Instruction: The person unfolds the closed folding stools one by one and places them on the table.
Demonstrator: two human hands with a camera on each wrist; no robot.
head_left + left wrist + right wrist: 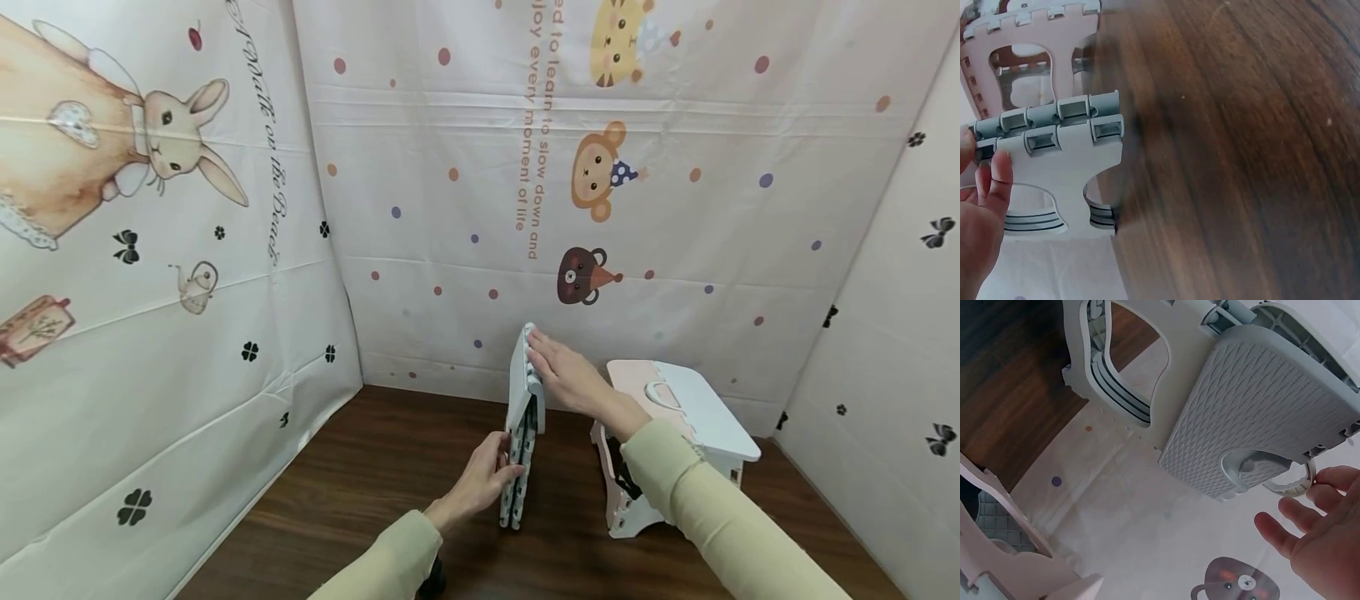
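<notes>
A pale grey folding step stool (519, 392) stands partly folded on edge, its two top halves tilted together above the hinged leg panels. My left hand (477, 482) grips the leg panel along its hinge, thumb on the near side; the left wrist view shows fingers at the hinge knuckles (1075, 112). High on the right side of the stool, my right hand (573, 375) rests with fingers extended. In the right wrist view, its fingertips touch the stool near the carrying handle (1297, 486), below the textured top (1229, 406).
A second folding stool (712, 408), pink and white, stands unfolded to the right, behind my right forearm. Dark wood-grain table (360, 467) lies underneath. Printed white cloth walls (450, 233) enclose the back and both sides.
</notes>
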